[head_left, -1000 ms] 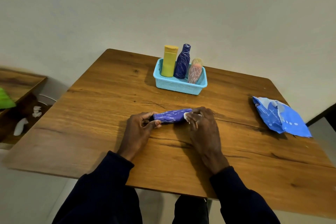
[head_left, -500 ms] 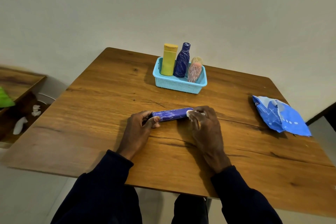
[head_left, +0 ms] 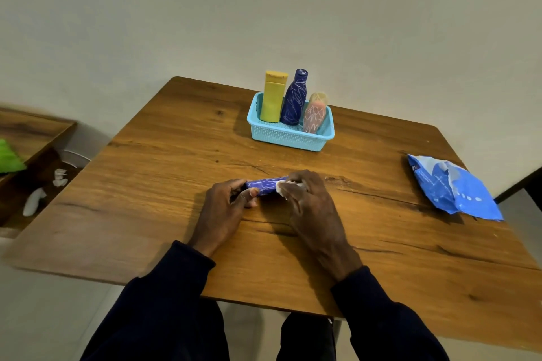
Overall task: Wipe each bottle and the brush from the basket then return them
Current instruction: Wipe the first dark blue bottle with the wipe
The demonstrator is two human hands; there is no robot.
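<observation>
Purple tube (head_left: 265, 186) lies on desk (head_left: 176, 184) btw hands — left hand (head_left: 225, 209) grip pinched on one end, right hand (head_left: 312, 209) clamped on white wipe (head_left: 280, 185) at other; hard rub could twist it loose.

A plain cream plaster wall (head_left: 264, 9) fills the upper frame — below it, a brown wood-grain square table (head_left: 164, 184); pale floor (head_left: 44, 316) lower left.

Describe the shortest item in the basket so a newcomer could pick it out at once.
On the wooden table, find the light blue mesh basket near the far edge. Three things stand in it, and the shortest item is at the right end, next to the dark blue bottle. Only it is pink with white squiggles and a pale rounded top; the yellow bottle is plain.
</observation>
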